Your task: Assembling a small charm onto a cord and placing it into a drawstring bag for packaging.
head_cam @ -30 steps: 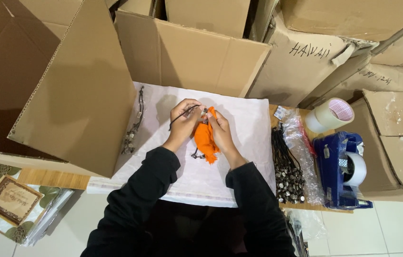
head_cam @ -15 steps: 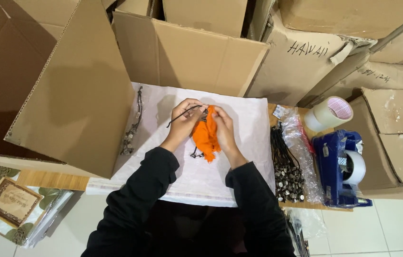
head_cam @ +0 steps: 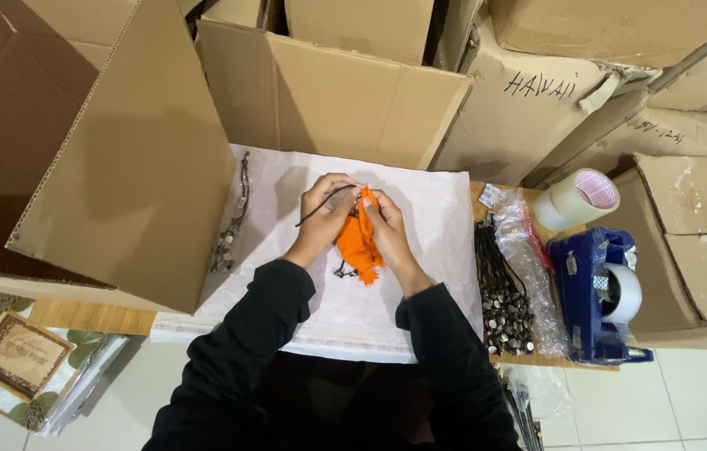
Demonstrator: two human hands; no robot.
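Two arms in black sleeves reach forward from the bottom of the view, elbows out, forearms angling inward so the hands meet at the centre. The left hand [head_cam: 326, 209] is curled, fingers pinched together. The right hand [head_cam: 385, 224] is beside it, touching it, fingers bent and pinched too.

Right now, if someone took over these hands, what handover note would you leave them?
Left hand: pinching a thin dark cord at the top of the orange pouch.
Right hand: gripping the pouch's upper edge.
Pouch is held just above the white sheet.
More dark cords lie left on the sheet; a bundle of corded pieces sits right, beside the blue tape dispenser.
Done and left: cannot tell.
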